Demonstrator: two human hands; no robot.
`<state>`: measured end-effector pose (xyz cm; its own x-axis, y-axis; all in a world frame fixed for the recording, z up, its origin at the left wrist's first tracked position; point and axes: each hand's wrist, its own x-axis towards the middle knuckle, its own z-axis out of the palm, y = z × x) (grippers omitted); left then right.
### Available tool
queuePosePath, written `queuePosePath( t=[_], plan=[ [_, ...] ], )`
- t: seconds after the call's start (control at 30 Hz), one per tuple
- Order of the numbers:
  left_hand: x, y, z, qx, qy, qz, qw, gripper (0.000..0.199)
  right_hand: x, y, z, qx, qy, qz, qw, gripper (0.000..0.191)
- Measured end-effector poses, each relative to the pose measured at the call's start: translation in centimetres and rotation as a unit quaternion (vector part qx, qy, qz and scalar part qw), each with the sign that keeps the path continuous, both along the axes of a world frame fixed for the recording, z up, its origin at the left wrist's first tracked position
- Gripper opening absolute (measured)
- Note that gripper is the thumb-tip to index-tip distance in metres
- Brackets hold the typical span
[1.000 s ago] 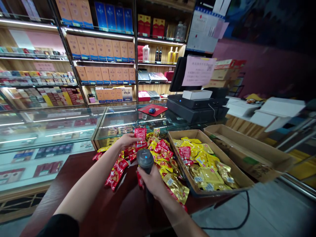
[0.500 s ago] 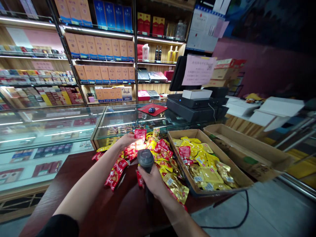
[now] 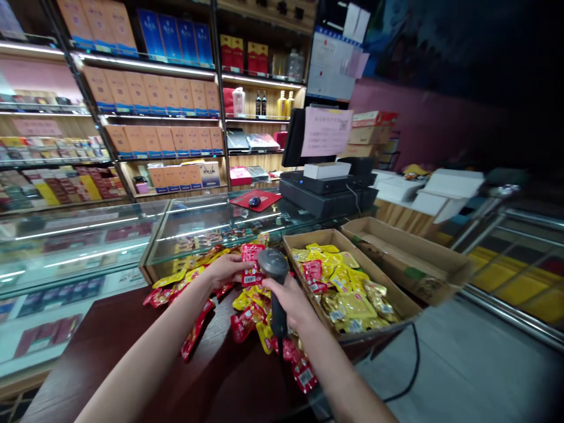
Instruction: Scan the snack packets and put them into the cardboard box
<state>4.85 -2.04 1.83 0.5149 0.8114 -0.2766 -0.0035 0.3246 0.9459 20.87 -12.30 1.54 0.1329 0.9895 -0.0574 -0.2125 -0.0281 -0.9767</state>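
Observation:
My left hand (image 3: 227, 271) pinches a red snack packet (image 3: 252, 258) and holds it up, its printed face and barcode turned toward me. Wrapped round the handle of a black barcode scanner (image 3: 274, 264) is my right hand (image 3: 288, 302). The scanner's head is close beside the packet's right edge. Below both hands, red and yellow packets (image 3: 247, 320) lie in a loose pile on the dark red-brown table (image 3: 127, 346). One long red packet (image 3: 197, 332) lies left of the pile, and another red packet (image 3: 304, 373) rests near the table's front edge.
Right of the pile stands a cardboard box (image 3: 304, 294) of yellow, gold and red packets, with a second open cardboard box (image 3: 396, 249) behind it. A glass display counter (image 3: 194, 220) borders the table's far side, carrying a monitor (image 3: 293, 138) and a mouse (image 3: 254, 201). A cable (image 3: 414, 364) hangs at right.
The scanner has risen and moved toward the held packet, and its bright light no longer shows on the pile. My left hand has raised the red packet clear of the pile. The view has shifted right.

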Motion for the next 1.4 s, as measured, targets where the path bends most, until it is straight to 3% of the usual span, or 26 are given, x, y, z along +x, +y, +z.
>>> queuePosePath(
  t=[0.2,0.5,0.6,0.67,0.83,1.07,1.23,1.4],
  plan=[
    [7.8,-0.3,0.4,0.026,0.017,-0.053,0.998,0.046,6.3,0.0,1.9,-0.004,0.074,-0.047,0.996,0.026],
    [23.4,-0.2,0.1,0.063,0.039,-0.094,0.993,0.054,18.5,-2.6,2.2,0.011,0.048,-0.194,0.980,0.026],
    [25.9,-0.4,-0.5,0.066,0.060,-0.086,0.992,0.060,20.5,-3.5,2.1,0.005,0.047,-0.244,0.969,0.027],
    [26.1,-0.3,-0.7,0.068,0.075,-0.078,0.992,0.062,20.9,-3.9,1.9,0.010,0.051,-0.257,0.965,0.030],
    [22.3,-0.2,-0.3,0.068,0.070,-0.050,0.994,0.062,18.9,-4.0,1.9,-0.010,0.046,-0.201,0.979,0.027],
    [10.2,-0.7,-0.2,0.106,0.075,0.006,0.991,0.059,11.2,-2.8,1.8,-0.050,0.102,-0.054,0.992,0.030],
    [1.5,-2.5,-1.2,0.093,0.116,0.068,0.986,0.060,4.2,-1.9,0.8,-0.078,0.134,0.044,0.987,0.034],
    [-3.4,-5.4,-3.8,0.206,0.235,0.056,0.948,0.042,-0.7,-1.6,-1.7,-0.127,0.114,0.093,0.981,0.030]
  ],
)
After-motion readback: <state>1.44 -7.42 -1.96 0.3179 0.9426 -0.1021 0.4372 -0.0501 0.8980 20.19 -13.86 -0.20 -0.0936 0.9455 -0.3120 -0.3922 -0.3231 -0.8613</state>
